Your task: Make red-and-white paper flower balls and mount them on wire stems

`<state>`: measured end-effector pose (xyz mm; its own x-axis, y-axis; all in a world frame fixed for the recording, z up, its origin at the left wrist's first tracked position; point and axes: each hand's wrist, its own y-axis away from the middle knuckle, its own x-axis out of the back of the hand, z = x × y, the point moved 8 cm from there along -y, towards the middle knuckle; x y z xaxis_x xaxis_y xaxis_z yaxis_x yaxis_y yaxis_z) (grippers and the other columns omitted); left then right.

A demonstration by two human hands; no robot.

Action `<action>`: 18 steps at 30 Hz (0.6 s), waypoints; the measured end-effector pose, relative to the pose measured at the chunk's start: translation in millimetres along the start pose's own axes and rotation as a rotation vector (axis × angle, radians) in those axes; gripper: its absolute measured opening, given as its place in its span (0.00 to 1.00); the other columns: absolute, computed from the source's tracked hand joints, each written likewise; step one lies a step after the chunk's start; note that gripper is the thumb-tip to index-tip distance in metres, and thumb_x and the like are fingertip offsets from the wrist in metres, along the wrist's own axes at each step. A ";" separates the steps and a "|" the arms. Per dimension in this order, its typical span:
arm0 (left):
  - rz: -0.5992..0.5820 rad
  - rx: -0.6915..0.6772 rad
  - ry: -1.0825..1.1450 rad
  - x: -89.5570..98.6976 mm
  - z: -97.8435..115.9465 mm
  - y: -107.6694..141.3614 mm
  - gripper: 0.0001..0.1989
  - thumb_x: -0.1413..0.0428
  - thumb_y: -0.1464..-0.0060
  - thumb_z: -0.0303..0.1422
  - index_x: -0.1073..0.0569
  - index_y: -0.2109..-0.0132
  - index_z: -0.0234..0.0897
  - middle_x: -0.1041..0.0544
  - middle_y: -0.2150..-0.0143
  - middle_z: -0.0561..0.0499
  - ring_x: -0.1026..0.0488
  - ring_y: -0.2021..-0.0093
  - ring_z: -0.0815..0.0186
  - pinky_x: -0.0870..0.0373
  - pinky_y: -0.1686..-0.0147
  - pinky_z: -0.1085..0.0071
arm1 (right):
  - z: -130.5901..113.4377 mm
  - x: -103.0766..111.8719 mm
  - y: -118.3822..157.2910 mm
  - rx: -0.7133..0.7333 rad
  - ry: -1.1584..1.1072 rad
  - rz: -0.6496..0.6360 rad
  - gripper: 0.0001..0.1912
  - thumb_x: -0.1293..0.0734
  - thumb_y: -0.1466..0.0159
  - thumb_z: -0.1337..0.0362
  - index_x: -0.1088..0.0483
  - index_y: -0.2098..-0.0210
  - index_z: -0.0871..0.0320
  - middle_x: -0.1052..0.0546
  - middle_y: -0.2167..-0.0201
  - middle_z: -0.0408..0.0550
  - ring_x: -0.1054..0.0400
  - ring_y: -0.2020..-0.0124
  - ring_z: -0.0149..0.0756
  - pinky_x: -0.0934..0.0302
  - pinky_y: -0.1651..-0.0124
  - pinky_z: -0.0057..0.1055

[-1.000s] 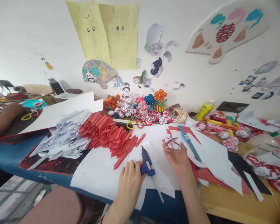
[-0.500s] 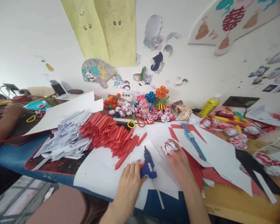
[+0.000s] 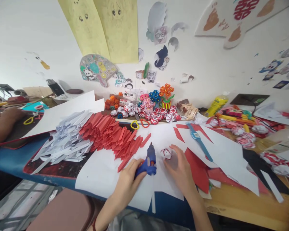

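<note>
My left hand is wrapped round the handle of a blue glue gun, whose nozzle points away from me over white paper. To its right, my right hand is curved round a small red-and-white paper ball, thumb and fingers apart; the ball seems to rest on the paper between them. Folded red strips lie in a long pile beyond my left hand, beside a heap of white strips.
Yellow and orange scissor handles lie behind the red strips. A blue watch-like strap is at the right. Paper flowers and a yellow bottle stand by the wall. Another person's arm is at the far left.
My left hand has lifted and turned the glue gun to a firmer grip. My right hand has shifted slightly left and its fingers have opened around the paper ball.
</note>
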<state>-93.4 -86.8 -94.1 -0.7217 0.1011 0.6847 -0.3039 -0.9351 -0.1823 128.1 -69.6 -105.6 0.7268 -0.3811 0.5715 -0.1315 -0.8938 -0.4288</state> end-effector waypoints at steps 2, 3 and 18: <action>0.006 0.037 0.103 3.2 -8.5 -2.7 0.15 0.49 0.35 0.38 0.30 0.45 0.37 0.24 0.50 0.42 0.25 0.52 0.58 0.29 0.53 0.64 | -22.0 7.2 9.8 0.168 0.071 0.120 0.22 0.33 0.35 0.67 0.36 0.43 0.53 0.32 0.40 0.54 0.38 0.38 0.46 0.40 0.38 0.47; 0.012 0.052 0.145 4.3 -12.4 -3.7 0.16 0.50 0.35 0.38 0.30 0.45 0.36 0.24 0.50 0.42 0.25 0.52 0.58 0.30 0.53 0.64 | -34.0 8.3 17.2 0.256 0.098 0.166 0.20 0.33 0.35 0.69 0.34 0.44 0.53 0.30 0.43 0.53 0.37 0.40 0.45 0.39 0.38 0.45; -0.002 0.232 0.483 15.1 -29.1 4.3 0.21 0.53 0.35 0.46 0.26 0.65 0.34 0.25 0.71 0.49 0.29 0.67 0.64 0.35 0.62 0.70 | -83.4 -51.1 44.6 0.457 0.279 0.100 0.08 0.35 0.35 0.77 0.28 0.58 0.63 0.21 0.64 0.51 0.31 0.63 0.42 0.39 0.59 0.38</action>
<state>-123.7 -79.4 -105.2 -0.9420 0.1969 0.2719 -0.1998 -0.9797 0.0174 28.8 -109.7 -95.5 0.5114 -0.5628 0.6494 0.1607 -0.6798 -0.7156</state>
